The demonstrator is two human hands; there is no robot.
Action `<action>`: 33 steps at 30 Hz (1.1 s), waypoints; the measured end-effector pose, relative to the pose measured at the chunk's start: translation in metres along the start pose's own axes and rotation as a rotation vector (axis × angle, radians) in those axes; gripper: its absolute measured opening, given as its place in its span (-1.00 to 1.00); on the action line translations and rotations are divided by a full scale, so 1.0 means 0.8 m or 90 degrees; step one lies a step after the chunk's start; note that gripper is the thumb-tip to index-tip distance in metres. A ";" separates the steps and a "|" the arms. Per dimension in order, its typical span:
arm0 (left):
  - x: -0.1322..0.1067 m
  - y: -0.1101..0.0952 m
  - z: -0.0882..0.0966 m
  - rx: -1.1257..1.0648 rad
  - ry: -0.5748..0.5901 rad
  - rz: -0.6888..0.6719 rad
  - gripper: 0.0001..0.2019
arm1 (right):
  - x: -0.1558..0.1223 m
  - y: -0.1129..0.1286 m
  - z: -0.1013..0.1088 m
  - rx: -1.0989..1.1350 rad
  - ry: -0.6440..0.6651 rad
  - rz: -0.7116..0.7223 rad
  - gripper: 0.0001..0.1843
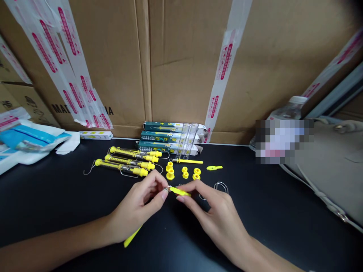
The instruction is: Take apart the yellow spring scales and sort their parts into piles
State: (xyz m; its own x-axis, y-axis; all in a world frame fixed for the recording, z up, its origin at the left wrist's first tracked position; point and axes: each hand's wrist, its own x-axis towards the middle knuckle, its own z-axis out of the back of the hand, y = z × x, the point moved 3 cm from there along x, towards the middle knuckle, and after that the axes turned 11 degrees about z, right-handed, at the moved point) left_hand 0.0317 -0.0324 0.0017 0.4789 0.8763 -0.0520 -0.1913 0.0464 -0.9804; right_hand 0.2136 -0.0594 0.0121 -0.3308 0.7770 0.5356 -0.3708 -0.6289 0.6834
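My left hand [141, 198] is closed in a pinch on a small metal ring [167, 189]. A flat yellow strip [132, 237] sticks out below that hand; whether it joins the metal ring is hidden. My right hand [212, 206] pinches a short yellow plastic piece [180, 192], its tip against the metal ring. Just beyond lie several yellow plastic caps [170, 173], a yellow rod [190, 161] with a metal end, and a flat yellow piece [214, 167]. Bent wire hooks [221, 186] are partly hidden behind my right hand.
Several assembled spring scales [124, 166] lie left of the caps. Behind are stacked small boxes [159, 136] with clear tubes [187, 141] leaning on them. A cardboard box [181, 68] walls the back. A bottle [295, 107] and grey bag [326, 166] stand right, blue-white packaging [34, 138] left.
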 end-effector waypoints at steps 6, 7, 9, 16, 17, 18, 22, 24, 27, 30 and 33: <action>-0.001 0.000 -0.002 0.023 0.014 0.026 -0.75 | 0.000 -0.003 0.001 0.058 0.007 -0.054 -0.96; -0.002 -0.001 -0.002 0.048 0.003 0.033 -0.74 | 0.000 -0.004 0.001 0.072 0.006 -0.068 -0.96; -0.004 -0.006 -0.002 0.125 -0.019 0.036 -0.74 | 0.000 -0.008 0.000 0.104 0.004 -0.101 -0.96; -0.012 -0.012 -0.006 0.314 0.025 0.006 -0.72 | 0.001 -0.014 0.000 0.191 -0.001 -0.155 -0.95; -0.013 -0.011 -0.006 0.324 0.025 0.005 -0.71 | 0.001 -0.013 0.000 0.189 0.005 -0.156 -0.94; -0.013 -0.011 -0.006 0.333 0.026 0.001 -0.71 | 0.001 -0.012 -0.001 0.185 0.013 -0.154 -0.93; -0.015 -0.010 -0.007 0.344 0.030 -0.016 -0.74 | 0.001 -0.007 -0.003 0.181 0.053 -0.145 -0.80; -0.015 -0.010 -0.006 0.336 -0.001 -0.010 -0.76 | 0.001 -0.005 -0.003 0.193 0.062 -0.151 -0.77; -0.014 -0.009 -0.004 0.331 -0.046 -0.015 -0.76 | 0.002 -0.002 -0.004 0.235 0.061 -0.183 -0.76; -0.012 -0.010 -0.003 0.333 -0.061 -0.045 -0.73 | 0.000 -0.003 -0.006 0.300 0.064 -0.229 -0.71; -0.010 -0.011 0.000 0.335 -0.089 -0.070 -0.74 | -0.001 -0.005 -0.007 0.373 0.056 -0.262 -0.67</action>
State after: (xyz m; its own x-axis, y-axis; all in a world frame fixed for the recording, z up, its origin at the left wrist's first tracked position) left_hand 0.0295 -0.0399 0.0108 0.4094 0.9061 0.1066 -0.5656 0.3437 -0.7497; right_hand 0.2104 -0.0579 0.0062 -0.3420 0.9273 0.1521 0.0376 -0.1482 0.9882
